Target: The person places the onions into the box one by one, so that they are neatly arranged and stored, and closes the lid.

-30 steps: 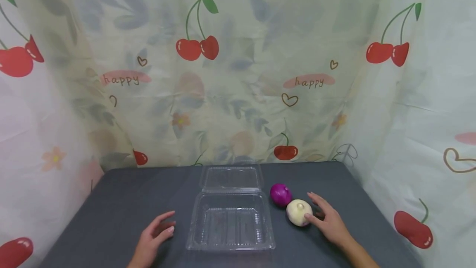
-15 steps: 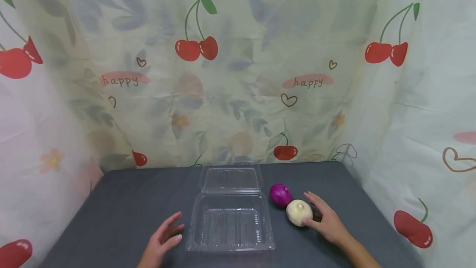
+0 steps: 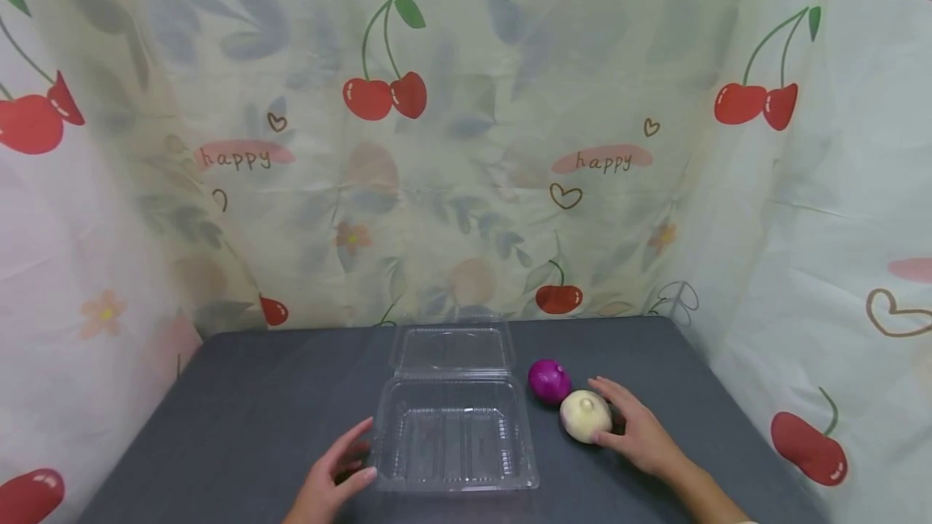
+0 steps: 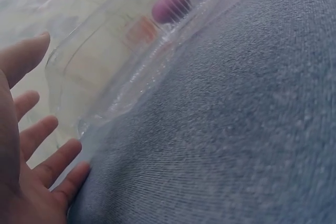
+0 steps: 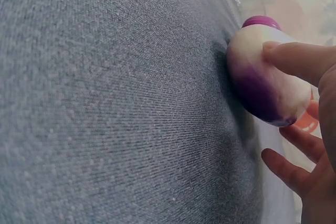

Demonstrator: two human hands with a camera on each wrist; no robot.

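Note:
The person's left hand (image 3: 333, 471) is at the left edge of a clear plastic clamshell container (image 3: 531, 475), its fingers spread and holding nothing. In the left wrist view these fingers (image 4: 52, 163) lie beside the container's corner; whether they touch it I cannot tell. At right, the right hand (image 3: 641, 435) holds a white-and-purple turnip (image 3: 585, 416) that rests on the table. Its thumb lies against the near side and its index finger reaches round the far side. Lower fingers (image 5: 286, 169) stand apart from the turnip in the right wrist view.
A purple onion (image 3: 549, 382) sits just behind and left of the turnip. The container's lid (image 3: 453, 348) lies folded back toward the rear of the dark grey table (image 3: 277, 378). A cherry-print curtain (image 3: 466, 144) encloses the back and sides.
The left hand has moved right, up to the container's edge. The right hand has drawn slightly closer round the turnip. Container, turnip and onion have stayed in place.

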